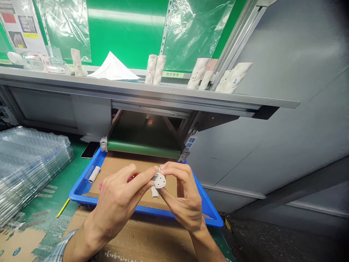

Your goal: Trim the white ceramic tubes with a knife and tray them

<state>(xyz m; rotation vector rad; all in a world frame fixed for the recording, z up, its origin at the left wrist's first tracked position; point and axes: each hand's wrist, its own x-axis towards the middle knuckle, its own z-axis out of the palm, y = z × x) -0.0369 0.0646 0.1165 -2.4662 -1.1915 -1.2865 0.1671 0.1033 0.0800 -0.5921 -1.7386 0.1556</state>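
Observation:
Between both hands, above a blue tray (188, 215), is a small round white part with holes (159, 180) in its face. My left hand (120, 193) pinches it from the left with thumb and forefinger. From the right, the thumb and fingers of my right hand (183, 193) close on its edge. Just below it a white tube (155, 193) shows, lying on the cardboard (120, 163) that lines the tray. Another white tube (94, 174) lies at the tray's left side. Something pink (100, 186) shows partly behind my left hand.
A green conveyor belt (144, 143) ends over the tray's far side. Stacked clear plastic trays (32, 160) stand at the left, near a phone (90, 150) and a yellow stick (63, 208). Above, a metal shelf (174, 92) carries several white textured tubes (197, 74) and a paper sheet (113, 69).

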